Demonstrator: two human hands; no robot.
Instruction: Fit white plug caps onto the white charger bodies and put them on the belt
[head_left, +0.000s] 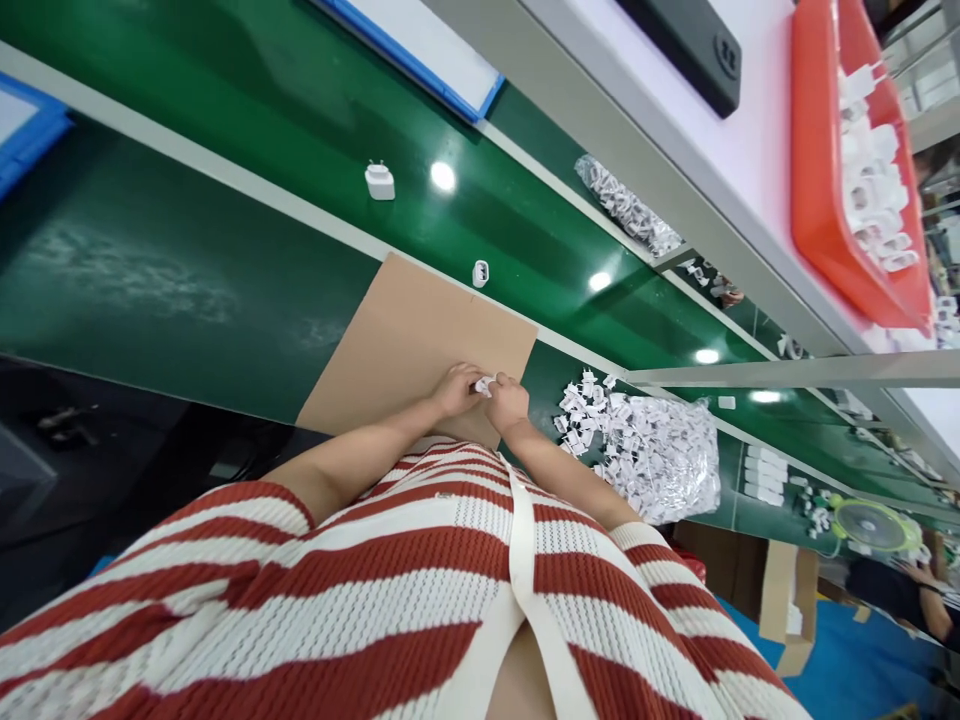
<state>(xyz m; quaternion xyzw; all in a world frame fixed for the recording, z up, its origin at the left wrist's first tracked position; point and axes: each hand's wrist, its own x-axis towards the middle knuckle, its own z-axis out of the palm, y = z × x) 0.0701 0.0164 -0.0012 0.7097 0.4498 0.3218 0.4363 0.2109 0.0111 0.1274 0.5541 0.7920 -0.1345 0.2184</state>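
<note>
Over a brown cardboard sheet (405, 330), my left hand (457, 389) and my right hand (508, 402) meet with fingers closed. Between their fingertips is a small white plastic plug part (484, 385), pinched from both sides and partly covered by the fingers. To the right of my right hand lies a loose heap of white plug parts (583, 408), spilling from a clear plastic bag (667, 455). Beyond the sheet, on the green belt, a white charger housing (481, 273) shows its open end. Farther left stands a white two-pin charger (380, 182).
A raised shelf (750, 150) runs along the right, carrying a red bin (817, 190) of white parts and a black box (690, 50). Under it lies another bag of parts (626, 205). Blue-edged trays (450, 60) are at the far side. A green fan (874, 527) stands right.
</note>
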